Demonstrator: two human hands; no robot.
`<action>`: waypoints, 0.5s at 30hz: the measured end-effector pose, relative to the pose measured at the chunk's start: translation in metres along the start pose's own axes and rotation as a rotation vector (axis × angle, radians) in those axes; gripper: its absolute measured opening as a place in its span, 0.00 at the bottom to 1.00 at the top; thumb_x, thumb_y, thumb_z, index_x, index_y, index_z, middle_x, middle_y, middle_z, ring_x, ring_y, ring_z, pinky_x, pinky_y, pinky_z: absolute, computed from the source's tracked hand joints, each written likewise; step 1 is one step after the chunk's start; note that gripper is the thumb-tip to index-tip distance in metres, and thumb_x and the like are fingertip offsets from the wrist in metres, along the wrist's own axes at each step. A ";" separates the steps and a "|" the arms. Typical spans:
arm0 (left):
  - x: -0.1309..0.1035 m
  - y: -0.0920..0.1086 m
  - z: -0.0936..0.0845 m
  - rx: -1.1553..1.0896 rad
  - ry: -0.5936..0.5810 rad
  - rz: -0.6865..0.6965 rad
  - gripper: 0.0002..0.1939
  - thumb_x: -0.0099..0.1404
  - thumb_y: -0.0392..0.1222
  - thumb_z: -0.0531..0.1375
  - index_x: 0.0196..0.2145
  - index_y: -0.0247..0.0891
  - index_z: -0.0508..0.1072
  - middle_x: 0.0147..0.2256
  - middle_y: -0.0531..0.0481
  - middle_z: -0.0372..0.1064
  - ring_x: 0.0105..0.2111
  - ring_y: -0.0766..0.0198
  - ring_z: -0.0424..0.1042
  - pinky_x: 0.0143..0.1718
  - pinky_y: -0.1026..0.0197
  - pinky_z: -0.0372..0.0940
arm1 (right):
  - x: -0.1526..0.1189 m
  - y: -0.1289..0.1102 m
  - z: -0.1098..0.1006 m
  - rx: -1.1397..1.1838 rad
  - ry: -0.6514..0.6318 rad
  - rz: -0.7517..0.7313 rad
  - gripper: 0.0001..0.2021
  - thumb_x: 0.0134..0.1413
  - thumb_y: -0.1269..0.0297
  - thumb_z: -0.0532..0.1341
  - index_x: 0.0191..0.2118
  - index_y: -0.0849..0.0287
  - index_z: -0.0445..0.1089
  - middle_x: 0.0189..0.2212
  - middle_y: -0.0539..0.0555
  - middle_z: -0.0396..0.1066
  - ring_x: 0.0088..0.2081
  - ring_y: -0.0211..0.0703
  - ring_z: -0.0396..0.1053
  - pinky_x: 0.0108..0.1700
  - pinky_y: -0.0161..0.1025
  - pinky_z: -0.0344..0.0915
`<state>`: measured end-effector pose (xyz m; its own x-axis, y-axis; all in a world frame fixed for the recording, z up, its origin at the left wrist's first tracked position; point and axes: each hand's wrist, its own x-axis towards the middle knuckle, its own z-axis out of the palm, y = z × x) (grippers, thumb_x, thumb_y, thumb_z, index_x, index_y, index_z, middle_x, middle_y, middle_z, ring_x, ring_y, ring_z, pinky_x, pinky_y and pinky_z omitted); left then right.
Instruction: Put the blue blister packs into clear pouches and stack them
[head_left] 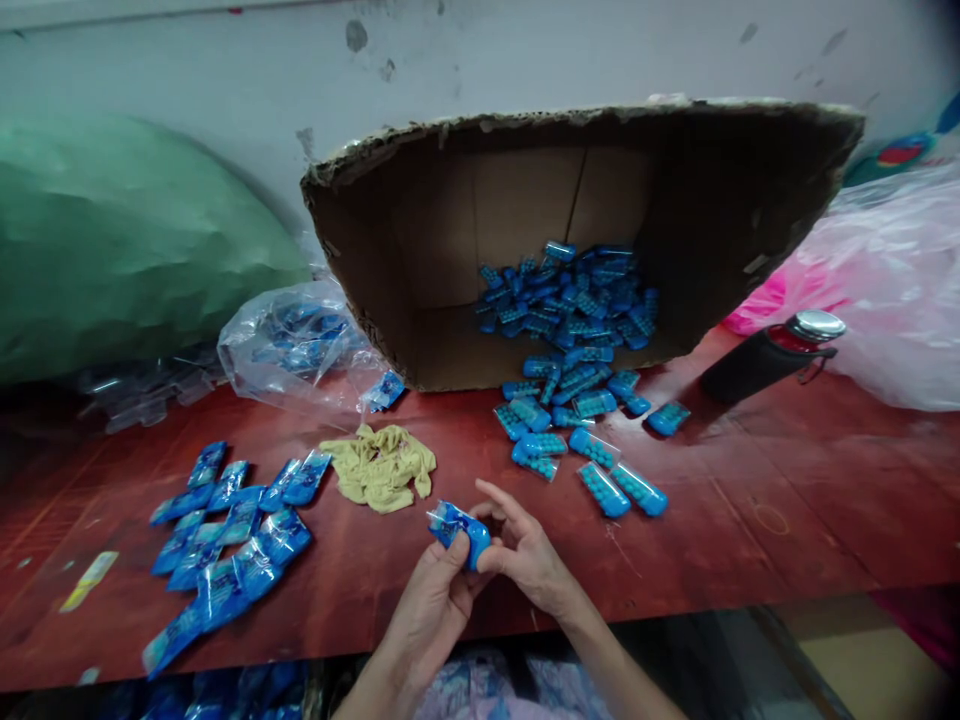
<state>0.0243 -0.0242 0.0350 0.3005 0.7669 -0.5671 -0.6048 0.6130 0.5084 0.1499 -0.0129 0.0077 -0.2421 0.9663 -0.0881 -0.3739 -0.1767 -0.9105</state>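
Near the table's front edge, my left hand (435, 597) is closed on a small blue wrapped packet (459, 532), its thumb on top. My right hand (529, 560) pinches the packet's right end between thumb and finger, other fingers raised. To the left lies a group of blue wrapped packets (240, 560). Ahead and right are clear tubes with blue caps and blue beads (605, 490), loose on the table. More tubes (577, 300) are heaped inside an open cardboard box (442, 230) lying on its side.
The red table (720, 540) also holds a yellow cloth (382, 467), a clear bag of blue packets (300, 340), a yellow cutter-like item (90, 580) and a black bottle (772, 357). A green sack (127, 240) stands left, a pink-and-clear bag (885, 290) right.
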 end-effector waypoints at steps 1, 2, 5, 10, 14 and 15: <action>0.000 -0.001 0.001 -0.004 -0.005 0.007 0.08 0.56 0.39 0.58 0.31 0.32 0.73 0.30 0.46 0.74 0.32 0.64 0.72 0.44 0.60 0.63 | 0.000 0.001 0.000 -0.033 0.024 -0.015 0.31 0.36 0.72 0.66 0.51 0.49 0.60 0.38 0.48 0.66 0.38 0.38 0.64 0.41 0.35 0.61; 0.001 -0.001 0.001 -0.011 -0.010 0.008 0.08 0.57 0.39 0.57 0.32 0.32 0.73 0.31 0.46 0.74 0.33 0.63 0.72 0.44 0.59 0.62 | -0.001 0.002 0.001 -0.055 0.045 -0.033 0.30 0.37 0.71 0.65 0.51 0.49 0.61 0.38 0.48 0.66 0.39 0.38 0.64 0.42 0.35 0.60; 0.002 0.000 0.002 -0.063 -0.022 -0.024 0.09 0.58 0.38 0.57 0.35 0.33 0.73 0.33 0.45 0.75 0.36 0.61 0.72 0.47 0.56 0.60 | 0.000 0.009 0.000 -0.030 0.058 -0.032 0.26 0.40 0.70 0.64 0.49 0.50 0.63 0.38 0.48 0.66 0.36 0.37 0.65 0.41 0.35 0.61; 0.000 0.006 0.002 -0.146 -0.046 -0.104 0.12 0.60 0.39 0.54 0.40 0.33 0.71 0.38 0.42 0.73 0.42 0.56 0.70 0.51 0.51 0.56 | 0.002 0.015 -0.001 0.089 0.050 0.063 0.25 0.41 0.69 0.62 0.50 0.52 0.62 0.37 0.49 0.65 0.31 0.34 0.64 0.35 0.32 0.62; -0.002 0.003 0.000 -0.111 -0.030 -0.073 0.12 0.59 0.37 0.55 0.41 0.33 0.71 0.35 0.44 0.74 0.41 0.58 0.71 0.51 0.52 0.57 | 0.001 0.010 0.003 0.046 0.056 0.037 0.26 0.41 0.69 0.62 0.51 0.52 0.61 0.37 0.48 0.65 0.32 0.34 0.64 0.36 0.32 0.61; -0.002 0.001 0.000 -0.104 -0.024 -0.066 0.12 0.59 0.37 0.55 0.40 0.33 0.71 0.34 0.44 0.75 0.40 0.58 0.71 0.50 0.52 0.58 | 0.001 0.008 0.004 0.023 0.059 0.022 0.26 0.41 0.70 0.62 0.51 0.51 0.61 0.37 0.48 0.65 0.33 0.34 0.64 0.37 0.33 0.61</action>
<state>0.0229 -0.0253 0.0366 0.3592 0.7306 -0.5807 -0.6557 0.6403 0.4000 0.1428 -0.0142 0.0016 -0.1976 0.9714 -0.1320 -0.3895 -0.2013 -0.8987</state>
